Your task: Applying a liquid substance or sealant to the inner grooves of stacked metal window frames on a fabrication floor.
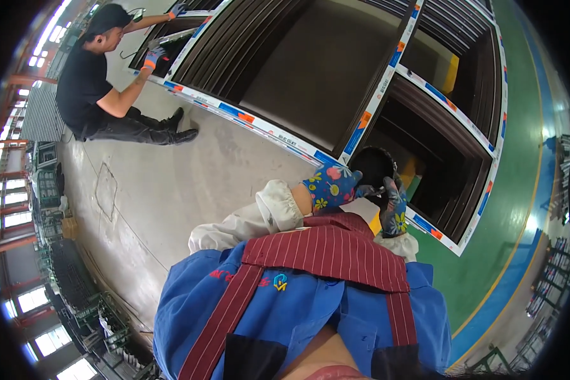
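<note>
My left hand (331, 185) and right hand (394, 212) grip closed on a black coil of sealing strip (375, 166) — a slack grip could let it slide off the window frame (386, 76).

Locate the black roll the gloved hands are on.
Head view, right of centre: the black roll sits on the window frame's taped edge, between the left hand and right hand, just above the striped apron.

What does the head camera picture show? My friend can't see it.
Two hands in flowery gloves, left hand and right hand, hold a small tool against a large window frame lying on the floor. Another person crouches by its far end.
</note>
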Tool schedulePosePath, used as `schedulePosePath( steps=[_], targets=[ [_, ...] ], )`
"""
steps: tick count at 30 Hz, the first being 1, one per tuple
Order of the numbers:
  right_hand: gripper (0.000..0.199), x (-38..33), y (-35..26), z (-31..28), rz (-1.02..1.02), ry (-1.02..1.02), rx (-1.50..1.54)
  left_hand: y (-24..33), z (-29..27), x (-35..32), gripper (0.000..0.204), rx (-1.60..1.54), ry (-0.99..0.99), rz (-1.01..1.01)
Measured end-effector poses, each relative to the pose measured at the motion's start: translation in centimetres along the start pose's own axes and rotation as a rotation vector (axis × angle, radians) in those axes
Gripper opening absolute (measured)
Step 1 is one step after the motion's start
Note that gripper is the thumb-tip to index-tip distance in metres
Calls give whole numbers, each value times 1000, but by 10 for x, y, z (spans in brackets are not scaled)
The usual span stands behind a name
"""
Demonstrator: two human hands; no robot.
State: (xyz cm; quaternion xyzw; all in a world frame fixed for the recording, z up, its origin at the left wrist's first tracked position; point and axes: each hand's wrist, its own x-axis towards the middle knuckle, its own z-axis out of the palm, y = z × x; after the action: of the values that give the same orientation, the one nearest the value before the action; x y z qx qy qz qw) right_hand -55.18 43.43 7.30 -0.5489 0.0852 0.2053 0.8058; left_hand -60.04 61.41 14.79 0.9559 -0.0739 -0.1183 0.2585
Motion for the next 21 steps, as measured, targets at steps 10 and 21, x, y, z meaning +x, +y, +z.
schedulePosePath(
  steps=[10, 21],
  targets=[
    [42, 54, 2, 40, -351, 186, -258, -108, -70, 62, 29, -659, -118, 211],
    [48, 96, 74, 26, -368, 873, 264, -262, -4, 131, 50, -151, -535, 653]
  ],
)
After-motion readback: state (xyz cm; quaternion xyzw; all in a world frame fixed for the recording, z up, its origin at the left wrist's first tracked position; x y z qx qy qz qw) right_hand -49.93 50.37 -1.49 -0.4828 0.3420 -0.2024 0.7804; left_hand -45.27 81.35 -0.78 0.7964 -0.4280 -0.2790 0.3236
